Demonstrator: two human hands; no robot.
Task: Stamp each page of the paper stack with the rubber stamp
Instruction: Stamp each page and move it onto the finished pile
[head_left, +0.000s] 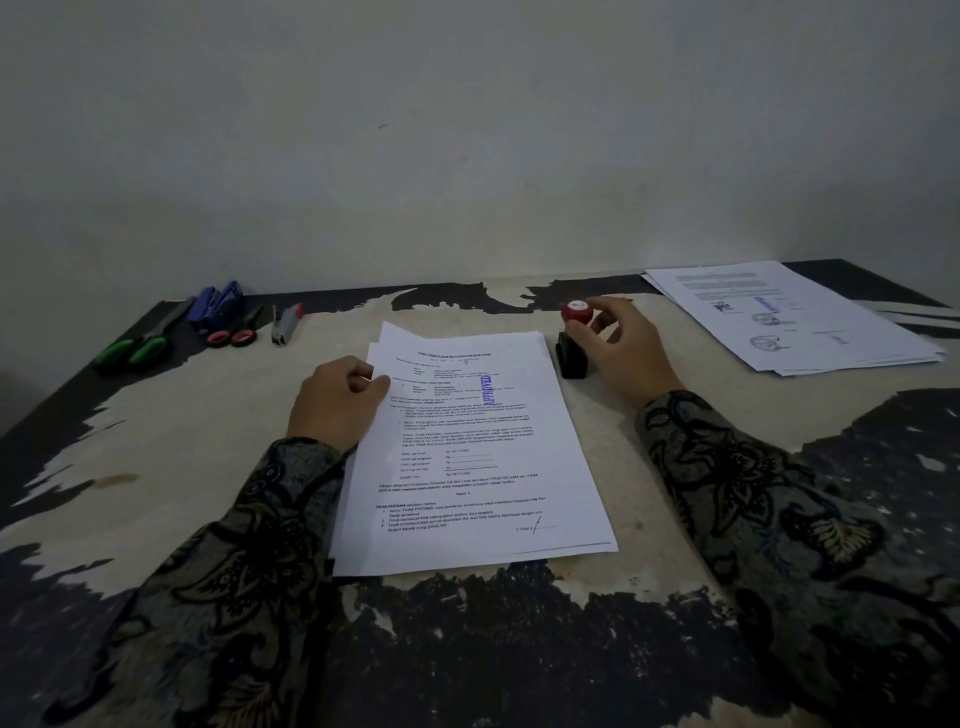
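Closest to us, at the bottom of the frame, lie our two dark floral-patterned sleeves (753, 499) on the worn black-and-cream table (171, 431). Between them, at frame centre, sits the white printed paper stack (478, 457); its top page already carries a blue "APPROVED" mark (488, 389) in its upper half. Our left hand (335, 402) rests on the stack's left edge, fingers curled, and seems to pinch the top sheet there. Just right of the stack, right of centre, our right hand (626, 351) grips the red knob of the black-based rubber stamp (573, 340), which stands on the table beside the paper.

At upper right lies a second pile of white sheets (795, 317), with a blue mark on its top page; we judge these are finished pages set aside. The current page looks done, so turning it away comes next, and how many sheets remain beneath we cannot tell.
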